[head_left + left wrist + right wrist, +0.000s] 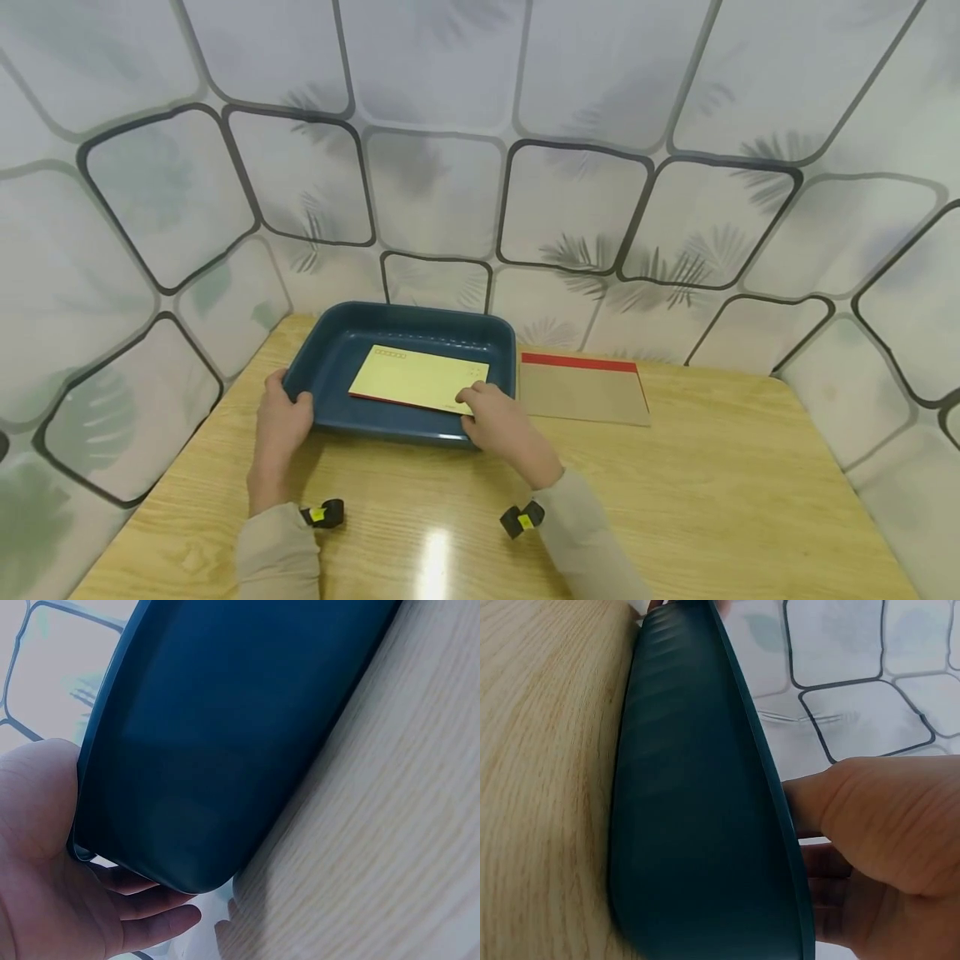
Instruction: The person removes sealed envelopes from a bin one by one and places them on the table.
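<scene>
A dark blue plastic tray (408,310) stands on the table, its front wall (210,735) filling much of the left wrist view. My left hand (281,417) grips the tray's left front corner, thumb over the rim and fingers along the outside. Inside the tray lies a pale yellow envelope (420,377) with small printed boxes and a red edge showing beneath. My right hand (501,423) reaches over the front rim and pinches the envelope's right end. In the right wrist view its fingertips are hidden behind the tray wall (697,795).
A brown kraft envelope (581,393) with a red strip lies flat on the wooden table (712,483), just right of the tray. A patterned wall (442,200) rises behind the table and along both sides.
</scene>
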Motion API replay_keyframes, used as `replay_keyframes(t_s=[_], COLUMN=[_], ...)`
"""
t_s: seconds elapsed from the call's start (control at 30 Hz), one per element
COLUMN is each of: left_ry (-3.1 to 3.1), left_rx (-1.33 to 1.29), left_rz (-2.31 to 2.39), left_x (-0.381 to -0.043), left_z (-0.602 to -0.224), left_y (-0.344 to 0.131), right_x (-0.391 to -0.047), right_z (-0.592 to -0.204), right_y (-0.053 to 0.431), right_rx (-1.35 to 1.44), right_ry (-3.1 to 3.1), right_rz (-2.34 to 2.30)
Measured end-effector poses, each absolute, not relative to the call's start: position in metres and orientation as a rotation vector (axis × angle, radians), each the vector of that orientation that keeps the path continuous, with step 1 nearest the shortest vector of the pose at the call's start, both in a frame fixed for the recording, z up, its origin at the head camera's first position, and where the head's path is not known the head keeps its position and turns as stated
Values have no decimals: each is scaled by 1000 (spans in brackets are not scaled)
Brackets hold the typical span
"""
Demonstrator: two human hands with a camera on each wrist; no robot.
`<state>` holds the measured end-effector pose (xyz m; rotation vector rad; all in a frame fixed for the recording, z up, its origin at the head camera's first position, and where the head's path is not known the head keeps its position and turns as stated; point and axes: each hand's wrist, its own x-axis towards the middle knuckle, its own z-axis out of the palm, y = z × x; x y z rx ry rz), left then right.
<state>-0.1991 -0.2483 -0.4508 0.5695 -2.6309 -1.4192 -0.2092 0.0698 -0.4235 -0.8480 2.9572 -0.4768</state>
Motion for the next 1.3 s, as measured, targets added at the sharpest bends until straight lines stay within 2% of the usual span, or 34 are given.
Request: replay_keyframes(t_s=[0.53,1.3], left_ry=[-2638,-2628], left_rx=[579,575], left_rz=[-1427,-1444], left_x=[-199,-201], left_z=[-455,-453], left_y=[-251,-248], right_x=[-233,-242], right_z=[-429,-434], right_y=[56,51], right_rx=[-738,-667], right_ry=[2885,2829], right_rz=[-319,-175])
